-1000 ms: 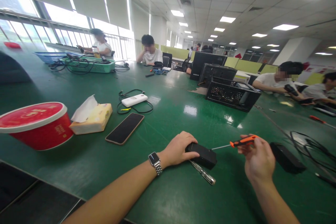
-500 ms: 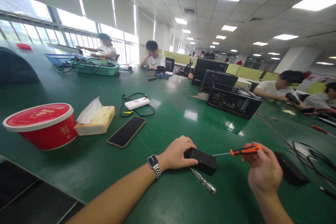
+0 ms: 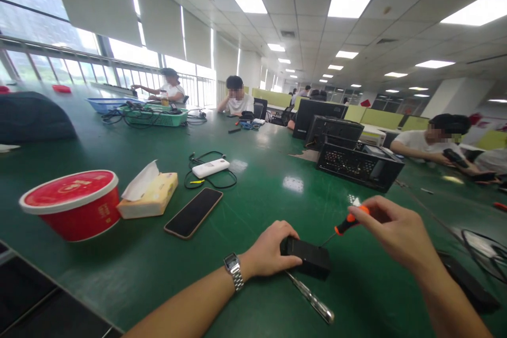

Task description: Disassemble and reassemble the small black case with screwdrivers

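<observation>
Our left hand point(image 3: 269, 253) clasps the black box point(image 3: 311, 257) beneath its fingers; our right hand point(image 3: 400, 227) grips the orange-and-black screwdriver point(image 3: 348, 221), tip at the box's end beyond our left hand. No part looks detached; what remains, we cannot tell. Where the screwdriver was nearly level earlier, it now slants steeply.

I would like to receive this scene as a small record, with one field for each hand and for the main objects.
Left hand: holding black box on green table
Right hand: gripping orange-and-black screwdriver, tip at box; contact unclear
Beside box: silver tool
Phone: flat, screen dark
Red tub: lid on
Tissue pack: between tub and phone
</observation>
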A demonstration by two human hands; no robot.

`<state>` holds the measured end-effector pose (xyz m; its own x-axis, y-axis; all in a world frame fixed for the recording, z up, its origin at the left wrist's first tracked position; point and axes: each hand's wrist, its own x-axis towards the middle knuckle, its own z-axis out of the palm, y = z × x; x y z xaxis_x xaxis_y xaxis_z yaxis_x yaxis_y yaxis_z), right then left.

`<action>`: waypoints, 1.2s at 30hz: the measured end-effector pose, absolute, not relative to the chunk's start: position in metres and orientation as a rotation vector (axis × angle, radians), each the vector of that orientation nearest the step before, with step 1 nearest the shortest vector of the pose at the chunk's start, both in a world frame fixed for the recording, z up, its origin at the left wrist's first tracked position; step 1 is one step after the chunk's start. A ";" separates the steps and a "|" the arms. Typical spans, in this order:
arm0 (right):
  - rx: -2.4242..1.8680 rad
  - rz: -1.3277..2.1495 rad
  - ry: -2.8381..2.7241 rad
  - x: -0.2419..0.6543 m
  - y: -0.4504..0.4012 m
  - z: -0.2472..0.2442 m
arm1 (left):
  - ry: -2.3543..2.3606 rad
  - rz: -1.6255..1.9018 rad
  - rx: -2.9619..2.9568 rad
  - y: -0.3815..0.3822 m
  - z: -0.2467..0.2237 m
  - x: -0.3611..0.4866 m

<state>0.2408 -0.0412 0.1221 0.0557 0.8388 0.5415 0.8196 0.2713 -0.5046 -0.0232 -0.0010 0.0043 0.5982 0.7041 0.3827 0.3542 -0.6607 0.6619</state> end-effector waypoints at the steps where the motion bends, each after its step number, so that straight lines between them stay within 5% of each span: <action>1: -1.484 0.083 -1.773 0.240 -0.043 0.123 | 0.834 0.870 2.295 -0.001 0.005 -0.023; 36: -1.340 -0.064 -2.027 0.251 -0.056 0.121 | 0.863 0.846 2.229 -0.002 0.007 -0.022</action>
<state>0.2508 -0.0556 0.1206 -0.2235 0.7907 0.5699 0.8250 0.4648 -0.3214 -0.0223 -0.0021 0.0072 0.5861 0.7353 0.3404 0.3550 -0.6107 0.7078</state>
